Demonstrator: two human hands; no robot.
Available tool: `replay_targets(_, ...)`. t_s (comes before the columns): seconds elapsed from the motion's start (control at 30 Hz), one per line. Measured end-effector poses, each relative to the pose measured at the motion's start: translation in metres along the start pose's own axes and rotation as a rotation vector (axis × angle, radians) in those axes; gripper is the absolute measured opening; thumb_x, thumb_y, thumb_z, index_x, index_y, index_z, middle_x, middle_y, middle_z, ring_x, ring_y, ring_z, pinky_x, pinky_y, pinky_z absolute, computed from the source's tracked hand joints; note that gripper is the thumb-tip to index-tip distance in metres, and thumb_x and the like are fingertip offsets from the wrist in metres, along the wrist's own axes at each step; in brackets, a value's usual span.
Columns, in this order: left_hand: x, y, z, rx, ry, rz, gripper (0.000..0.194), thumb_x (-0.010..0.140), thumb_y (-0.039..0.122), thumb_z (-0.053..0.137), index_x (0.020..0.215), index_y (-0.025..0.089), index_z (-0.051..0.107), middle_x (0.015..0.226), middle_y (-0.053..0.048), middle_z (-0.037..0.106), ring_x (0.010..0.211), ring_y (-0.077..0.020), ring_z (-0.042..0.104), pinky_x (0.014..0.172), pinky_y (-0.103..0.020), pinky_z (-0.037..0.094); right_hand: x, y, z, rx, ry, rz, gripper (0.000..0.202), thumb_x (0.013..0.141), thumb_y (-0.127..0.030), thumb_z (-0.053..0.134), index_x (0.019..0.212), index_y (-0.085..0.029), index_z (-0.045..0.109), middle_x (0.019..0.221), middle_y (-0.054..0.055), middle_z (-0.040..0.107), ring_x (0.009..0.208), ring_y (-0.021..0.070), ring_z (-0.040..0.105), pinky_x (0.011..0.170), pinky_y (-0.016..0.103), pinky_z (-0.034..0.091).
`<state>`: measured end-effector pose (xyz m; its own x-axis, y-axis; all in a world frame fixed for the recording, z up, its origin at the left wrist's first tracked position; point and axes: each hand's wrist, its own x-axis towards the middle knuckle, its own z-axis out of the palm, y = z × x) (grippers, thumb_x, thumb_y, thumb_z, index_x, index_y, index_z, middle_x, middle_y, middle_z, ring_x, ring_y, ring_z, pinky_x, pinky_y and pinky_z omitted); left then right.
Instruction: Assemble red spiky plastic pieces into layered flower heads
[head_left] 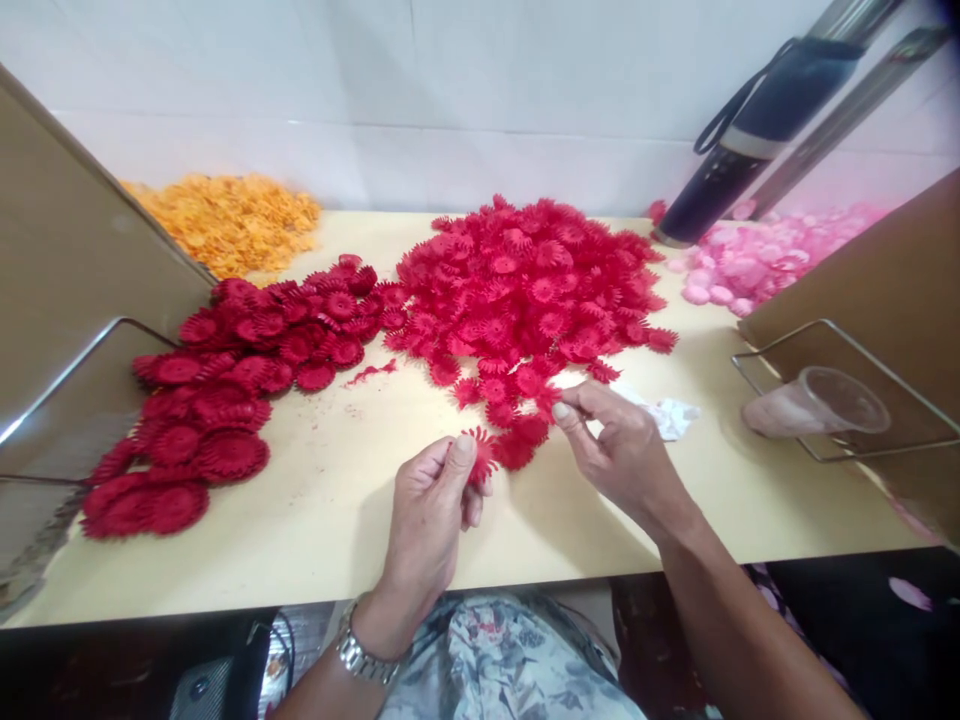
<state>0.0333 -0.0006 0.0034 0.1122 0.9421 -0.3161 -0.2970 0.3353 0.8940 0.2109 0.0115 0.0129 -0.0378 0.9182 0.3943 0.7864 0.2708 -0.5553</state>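
Note:
My left hand point(435, 500), with a watch on the wrist, pinches a red fringed flower piece point(481, 456) between thumb and fingers near the table's front. To its right, my right hand point(611, 435) has thumb and forefinger closed on the edge of another red flower piece point(549, 402). Beyond both hands lies a large heap of loose red flower pieces point(525, 285). Just behind the piece in my left hand, a small dark red cluster point(517, 445) rests on the table. Stacked darker red flowers point(232, 455) spread along the left side.
Orange pieces point(232, 220) lie at the back left, pink petals point(765, 255) at the back right. A dark umbrella point(750, 140) leans on the wall. A clear plastic cup point(817, 402) lies tilted in a wire holder at right. Cardboard panels point(82, 200) flank the table point(315, 540).

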Motion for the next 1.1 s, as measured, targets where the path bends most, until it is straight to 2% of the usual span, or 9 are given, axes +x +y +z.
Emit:
replay_targets(0.13, 0.000, -0.001, 0.002, -0.009, -0.020, -0.023, 0.032, 0.080, 0.040, 0.057, 0.062, 0.015, 0.051, 0.054, 0.002, 0.056, 0.038, -0.0034, 0.041, 0.038, -0.016, 0.028, 0.000, -0.001, -0.003, -0.145, 0.144, -0.043, 0.020, 0.085, -0.024, 0.051, 0.099, -0.015, 0.061, 0.098, 0.012, 0.061, 0.090, 0.0225, 0.056, 0.078, 0.037, 0.044)
replay_targets(0.33, -0.002, -0.007, 0.003, 0.094, -0.044, 0.024, 0.038, 0.080, 0.046, 0.054, 0.058, 0.015, 0.051, 0.047, 0.006, 0.043, 0.038, -0.0038, 0.038, 0.037, -0.016, 0.027, -0.008, -0.040, 0.010, 0.406, -0.218, 0.036, 0.011, 0.082, -0.028, 0.058, 0.080, -0.017, 0.061, 0.074, 0.001, 0.059, 0.070, 0.0134, 0.055, 0.064, 0.026, 0.046)
replay_targets(0.4, -0.003, -0.007, 0.001, 0.138, -0.054, 0.017, 0.041, 0.081, 0.050, 0.051, 0.061, 0.015, 0.055, 0.049, 0.005, 0.046, 0.038, -0.0038, 0.038, 0.037, -0.017, 0.026, -0.008, -0.041, 0.014, 0.446, -0.217, 0.034, 0.013, 0.084, -0.025, 0.055, 0.076, -0.017, 0.060, 0.071, 0.001, 0.058, 0.066, 0.0126, 0.055, 0.062, 0.024, 0.045)
replay_targets(0.47, -0.005, -0.005, -0.003, 0.160, -0.074, 0.000, 0.044, 0.083, 0.052, 0.045, 0.069, 0.014, 0.060, 0.056, 0.001, 0.054, 0.038, -0.0043, 0.041, 0.036, -0.018, 0.026, -0.005, -0.032, 0.013, 0.342, -0.133, 0.004, 0.015, 0.086, -0.021, 0.050, 0.076, -0.016, 0.060, 0.072, 0.002, 0.059, 0.067, 0.0136, 0.055, 0.062, 0.026, 0.045)
replay_targets(0.53, -0.007, -0.003, -0.008, 0.164, -0.094, 0.006, 0.043, 0.084, 0.051, 0.043, 0.076, 0.013, 0.063, 0.063, -0.002, 0.059, 0.040, -0.0049, 0.043, 0.038, -0.018, 0.028, -0.001, -0.018, 0.010, 0.040, -0.062, -0.048, 0.015, 0.086, -0.021, 0.049, 0.082, -0.015, 0.063, 0.078, 0.006, 0.062, 0.074, 0.0181, 0.056, 0.068, 0.031, 0.045)
replay_targets(0.67, -0.010, 0.001, -0.018, 0.210, -0.115, 0.055, 0.034, 0.083, 0.043, 0.051, 0.075, 0.012, 0.063, 0.066, -0.002, 0.059, 0.043, -0.0042, 0.043, 0.042, -0.018, 0.031, 0.005, 0.000, 0.009, -0.492, 0.021, -0.130, 0.029, 0.085, -0.024, 0.051, 0.111, -0.014, 0.059, 0.101, 0.013, 0.063, 0.092, 0.0271, 0.054, 0.076, 0.040, 0.041)
replay_targets(0.73, -0.010, 0.002, -0.022, 0.221, -0.099, 0.065, 0.033, 0.082, 0.042, 0.052, 0.072, 0.012, 0.063, 0.064, -0.002, 0.058, 0.042, -0.0042, 0.042, 0.042, -0.019, 0.030, 0.003, -0.001, 0.015, -0.493, 0.008, -0.235, 0.033, 0.086, -0.024, 0.050, 0.116, -0.015, 0.056, 0.108, 0.013, 0.062, 0.097, 0.0262, 0.053, 0.078, 0.038, 0.041)
replay_targets(0.9, -0.009, 0.005, -0.032, 0.226, -0.048, 0.051, 0.033, 0.082, 0.040, 0.050, 0.071, 0.012, 0.061, 0.061, -0.001, 0.056, 0.041, -0.0051, 0.040, 0.041, -0.019, 0.028, 0.002, 0.004, 0.037, -0.465, -0.186, -0.543, 0.034, 0.083, -0.015, 0.048, 0.114, -0.024, 0.059, 0.130, 0.009, 0.052, 0.119, 0.0270, 0.044, 0.094, 0.044, 0.033)
replay_targets(1.1, -0.008, 0.013, -0.049, 0.302, 0.025, 0.105, 0.033, 0.083, 0.039, 0.047, 0.070, 0.013, 0.061, 0.059, -0.002, 0.055, 0.043, -0.0072, 0.039, 0.042, -0.021, 0.028, 0.028, 0.046, 0.040, -0.579, -0.074, -0.603, 0.030, 0.083, -0.008, 0.045, 0.101, -0.019, 0.065, 0.119, 0.012, 0.060, 0.117, 0.0293, 0.047, 0.093, 0.047, 0.037)
